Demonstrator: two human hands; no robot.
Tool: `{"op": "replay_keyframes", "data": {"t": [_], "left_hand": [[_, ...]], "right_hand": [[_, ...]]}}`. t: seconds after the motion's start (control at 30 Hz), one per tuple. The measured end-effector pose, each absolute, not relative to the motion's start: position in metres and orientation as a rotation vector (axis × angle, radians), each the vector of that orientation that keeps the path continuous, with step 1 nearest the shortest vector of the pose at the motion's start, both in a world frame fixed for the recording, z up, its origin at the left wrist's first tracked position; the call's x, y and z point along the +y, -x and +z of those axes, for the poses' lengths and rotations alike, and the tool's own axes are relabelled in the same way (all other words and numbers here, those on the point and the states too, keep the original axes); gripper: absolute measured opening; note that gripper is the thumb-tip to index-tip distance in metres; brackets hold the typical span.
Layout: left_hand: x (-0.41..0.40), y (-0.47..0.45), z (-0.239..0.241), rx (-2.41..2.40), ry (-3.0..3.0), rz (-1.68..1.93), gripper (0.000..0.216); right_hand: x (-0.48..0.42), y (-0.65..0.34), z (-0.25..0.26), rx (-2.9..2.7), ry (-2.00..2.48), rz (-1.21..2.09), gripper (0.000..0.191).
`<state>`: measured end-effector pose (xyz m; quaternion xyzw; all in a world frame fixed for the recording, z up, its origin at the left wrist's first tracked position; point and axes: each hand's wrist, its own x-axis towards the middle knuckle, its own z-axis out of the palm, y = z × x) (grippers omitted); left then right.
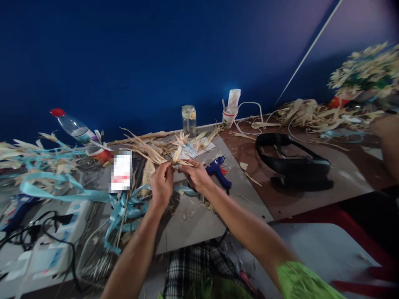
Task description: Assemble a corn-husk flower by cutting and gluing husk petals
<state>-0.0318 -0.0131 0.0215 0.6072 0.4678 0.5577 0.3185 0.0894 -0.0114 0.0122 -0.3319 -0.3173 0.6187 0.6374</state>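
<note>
Near the middle of the table, my left hand (162,180) and my right hand (196,172) meet with fingertips pinched together. Between them they hold a pale dried corn husk piece (177,156), its petal-like tips pointing up; its lower end is hidden by the fingers. Behind it lies a pile of loose dry husk strips (146,147). A blue hot glue gun (220,170) with an orange-red trigger lies just right of my right hand. Light blue ribbon (124,209) lies tangled to the left of my left hand and runs beneath both wrists.
On the left stand a tilted bottle (73,128) with red cap and a white power strip (62,236) with black cords. Behind are a clear jar (189,122) and a paper cup (229,118). At right lie a black headset (296,166) and a husk heap (299,114), beside another person's arm (386,141).
</note>
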Motion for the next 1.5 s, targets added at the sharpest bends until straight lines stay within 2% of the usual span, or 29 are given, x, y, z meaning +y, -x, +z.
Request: {"op": "replay_keyframes", "data": {"t": [0.23,0.47,0.77,0.93,1.17,1.5], "left_hand": [[-0.013,0.032,0.012,1.238,-1.559,1.442,0.019],[-0.011,0.03,0.013,1.233,-1.51,1.488,0.016],[-0.014,0.023,0.009,1.172,-1.639,1.381,0.019],[-0.013,0.021,0.015,1.093,-1.407,1.297,0.018],[-0.003,0.03,0.021,0.831,-0.853,1.052,0.023],[-0.003,0.027,0.024,0.763,-0.671,1.049,0.024]], "right_hand": [[-0.022,-0.067,0.014,-0.515,0.699,1.318,0.021],[-0.019,-0.066,0.007,-0.418,0.626,1.449,0.018],[-0.024,-0.061,0.011,-0.379,0.747,1.249,0.021],[-0.018,-0.073,0.007,-0.337,0.824,1.259,0.026],[-0.017,-0.086,0.011,-0.445,0.758,1.442,0.021],[-0.017,-0.081,0.009,-0.457,0.705,1.515,0.02]]}}
